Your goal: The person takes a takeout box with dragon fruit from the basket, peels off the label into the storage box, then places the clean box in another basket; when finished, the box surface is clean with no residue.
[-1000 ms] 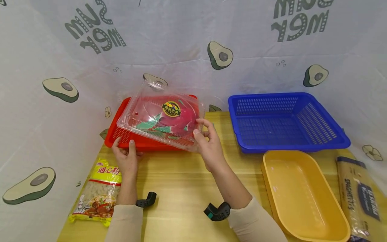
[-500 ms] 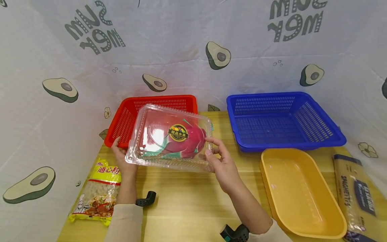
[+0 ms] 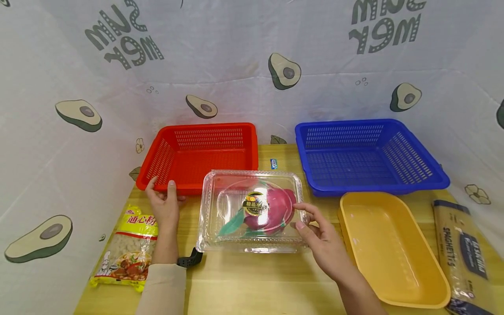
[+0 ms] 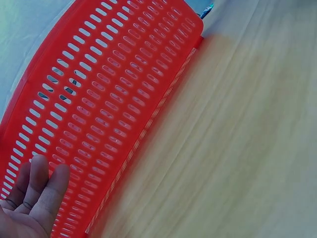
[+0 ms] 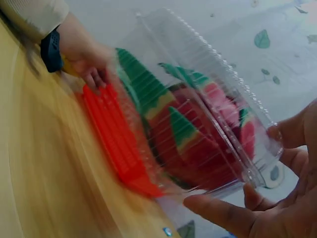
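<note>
A clear plastic fruit box [image 3: 220,240] with a round black-and-gold label hangs over the middle of the table, a red dragon fruit [image 3: 271,214] with green tips inside it. My right hand [image 3: 327,245] pinches the box at its right side, thumb and fingers at the edge; the right wrist view shows this grip on the clear lid [image 5: 198,44]. At the front left corner of the red basket [image 3: 197,127], my left hand [image 3: 164,208] rests with loosely spread fingers. In the left wrist view its fingers [image 4: 52,191] lie beside the basket's slotted wall.
A blue basket [image 3: 354,190] stands at the back right, with a yellow tray [image 3: 386,245] in front of it. A spaghetti pack [image 3: 464,253] lies at the right edge, a macaroni bag [image 3: 131,249] at the left. A small blue packet [image 3: 273,164] lies between the baskets.
My right hand has brought the fruit box from over the red basket toward me and to the right, levelling it. The left hand has stayed at the basket's corner.
</note>
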The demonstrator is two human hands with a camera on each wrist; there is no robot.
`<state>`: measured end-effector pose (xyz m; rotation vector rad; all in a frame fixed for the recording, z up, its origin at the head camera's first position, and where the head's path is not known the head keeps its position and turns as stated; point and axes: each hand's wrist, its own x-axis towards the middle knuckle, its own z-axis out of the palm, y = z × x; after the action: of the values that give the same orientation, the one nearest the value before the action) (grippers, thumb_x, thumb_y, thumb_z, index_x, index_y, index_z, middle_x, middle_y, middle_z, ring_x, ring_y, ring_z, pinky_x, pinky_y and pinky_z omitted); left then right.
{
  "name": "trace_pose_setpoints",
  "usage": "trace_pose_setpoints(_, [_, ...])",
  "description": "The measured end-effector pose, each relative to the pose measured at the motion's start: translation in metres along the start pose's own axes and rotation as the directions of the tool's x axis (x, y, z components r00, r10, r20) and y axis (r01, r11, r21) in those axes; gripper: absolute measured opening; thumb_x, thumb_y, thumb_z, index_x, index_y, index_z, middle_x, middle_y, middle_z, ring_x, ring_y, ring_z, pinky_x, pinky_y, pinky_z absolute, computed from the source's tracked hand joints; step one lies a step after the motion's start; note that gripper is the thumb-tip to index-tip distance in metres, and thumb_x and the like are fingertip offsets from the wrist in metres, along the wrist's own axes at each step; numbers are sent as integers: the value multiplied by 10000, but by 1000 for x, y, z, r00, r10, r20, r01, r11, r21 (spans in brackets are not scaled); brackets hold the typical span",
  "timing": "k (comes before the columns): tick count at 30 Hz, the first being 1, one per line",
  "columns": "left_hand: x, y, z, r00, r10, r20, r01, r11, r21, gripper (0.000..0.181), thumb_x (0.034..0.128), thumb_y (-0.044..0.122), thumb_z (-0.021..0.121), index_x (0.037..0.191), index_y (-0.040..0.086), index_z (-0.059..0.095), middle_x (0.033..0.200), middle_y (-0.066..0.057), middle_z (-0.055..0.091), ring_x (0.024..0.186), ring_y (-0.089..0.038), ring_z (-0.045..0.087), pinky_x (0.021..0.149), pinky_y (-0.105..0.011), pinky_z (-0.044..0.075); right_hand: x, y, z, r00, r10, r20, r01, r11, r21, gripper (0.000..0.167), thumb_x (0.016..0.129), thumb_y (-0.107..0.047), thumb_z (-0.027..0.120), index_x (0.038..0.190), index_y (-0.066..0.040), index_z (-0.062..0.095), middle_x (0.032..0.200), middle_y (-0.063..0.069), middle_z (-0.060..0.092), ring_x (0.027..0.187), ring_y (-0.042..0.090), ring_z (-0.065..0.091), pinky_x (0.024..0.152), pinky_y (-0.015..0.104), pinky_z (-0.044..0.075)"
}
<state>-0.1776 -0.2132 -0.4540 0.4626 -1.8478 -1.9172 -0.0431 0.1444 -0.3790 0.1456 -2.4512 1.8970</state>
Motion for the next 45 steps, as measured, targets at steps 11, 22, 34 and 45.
trace_pose_setpoints(11, [-1, 1, -2, 1000, -2, -7, 2, 1000, 31, 596, 1014, 360, 617, 1516, 248, 317, 852, -47, 556, 531, -144, 652, 599, -231, 603, -28, 8, -24, 988, 153, 24, -149, 980, -130, 356, 1045, -188, 576, 1396, -235, 544, 1189, 105, 464, 731, 97, 610, 650, 244, 454])
trace_pose_setpoints(22, [-2, 3, -2, 1000, -16, 13, 16, 999, 28, 619, 1018, 369, 609, 1536, 245, 294, 958, -62, 518, 550, -112, 650, 636, -260, 619, -32, 17, -26, 960, 279, 11, -273, 945, -179, 348, 1048, -263, 577, 1393, -289, 540, 1231, 128, 489, 799, 117, 646, 653, 262, 485])
trace_pose_setpoints(34, [-2, 1, -2, 1000, -7, 18, 7, 1000, 22, 627, 1020, 374, 607, 1538, 231, 284, 979, -60, 539, 556, -111, 649, 625, -222, 606, -28, 34, -22, 945, 328, 17, -323, 937, -133, 370, 1046, -209, 577, 1412, -244, 534, 1052, 105, 489, 659, 142, 593, 565, 268, 472])
trace_pose_setpoints(45, [-2, 1, -3, 1000, -4, 13, 4, 1000, 29, 627, 1012, 373, 622, 1532, 234, 302, 918, -59, 525, 560, -138, 665, 632, -244, 614, -25, 33, -30, 932, 348, 104, -316, 917, -244, 412, 1051, -331, 566, 1453, -305, 476, 1104, 131, 520, 742, 146, 594, 603, 260, 480])
